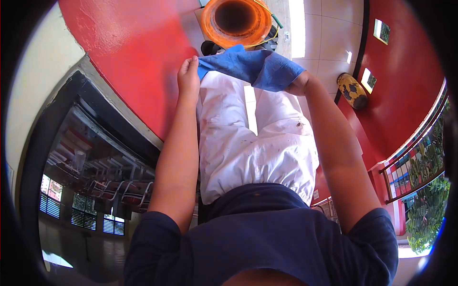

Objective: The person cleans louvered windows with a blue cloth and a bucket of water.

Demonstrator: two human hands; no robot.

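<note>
At upper centre, a rumpled blue fabric cloth [250, 66] hangs between the left hand [189, 74] and right hand [299, 85], each grasping one end.

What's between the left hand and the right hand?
A blue cloth: it spans the gap from the left hand, which pinches one end, to the right hand, which it partly covers. Shows in the head view.

From my remote feed I see a thin, creased, matt blue cloth [274, 69]; wrinkled white fabric trousers [257, 155]; a smooth, plastic-looking orange container [207, 25]; a glossy painted red wall [129, 52]; and smooth floor tiles [336, 26].
</note>
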